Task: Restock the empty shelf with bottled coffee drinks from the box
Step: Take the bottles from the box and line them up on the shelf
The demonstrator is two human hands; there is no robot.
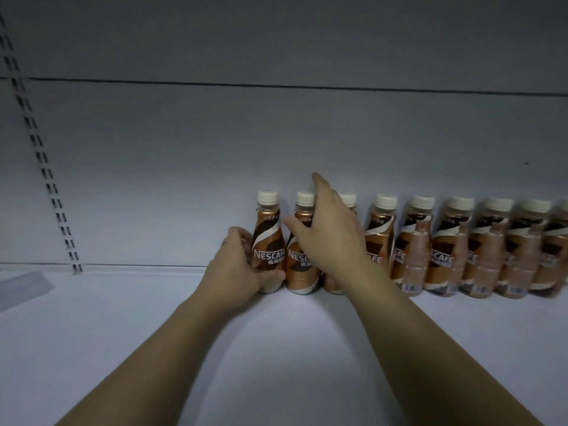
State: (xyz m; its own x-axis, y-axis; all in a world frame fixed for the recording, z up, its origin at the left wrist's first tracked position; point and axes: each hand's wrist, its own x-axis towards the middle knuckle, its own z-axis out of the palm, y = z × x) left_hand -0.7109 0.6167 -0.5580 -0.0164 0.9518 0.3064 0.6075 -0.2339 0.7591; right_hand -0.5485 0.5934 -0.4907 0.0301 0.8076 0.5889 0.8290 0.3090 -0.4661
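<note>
Coffee bottles point(445, 250) wall the shelf's point(123, 333) back edge from middle to right edge; my left hand point(236, 265) grips the end bottle point(268, 229), my right hand point(329, 235) spreads over the next. I find open room along the front edge and back-left corner.

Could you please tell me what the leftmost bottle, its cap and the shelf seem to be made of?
The leftmost bottle looks like plastic in a glossy copper-and-brown printed sleeve that catches light. Its cap is off-white and dull, probably plastic. The shelf is smooth, pale and matte, likely painted metal.
</note>
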